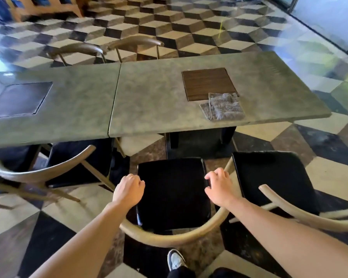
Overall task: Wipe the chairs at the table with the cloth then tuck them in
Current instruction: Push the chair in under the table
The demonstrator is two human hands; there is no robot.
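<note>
1. The grey-green stone-look surface [153,101], two slabs butted together, runs left to right across the view; its near edge is the landmark here.
2. The middle chair, black square cushion on a curved pale wooden back rail [172,192], stands just short of that edge, seat front toward the surface and back rail toward the person. Tucking it in would likely mean a straight push away from the body, toward the surface.
3. A second black-cushioned chair [273,177] sits to its right, also pulled out from the edge.
4. The folded grey knitted cloth [223,107] lies on the surface near its edge, beyond and right of the middle chair (closer to the right hand).
5. The left hand [129,190] and right hand [219,187] flank the cushion, fingers loosely curled, holding nothing as far as I can tell.
</note>
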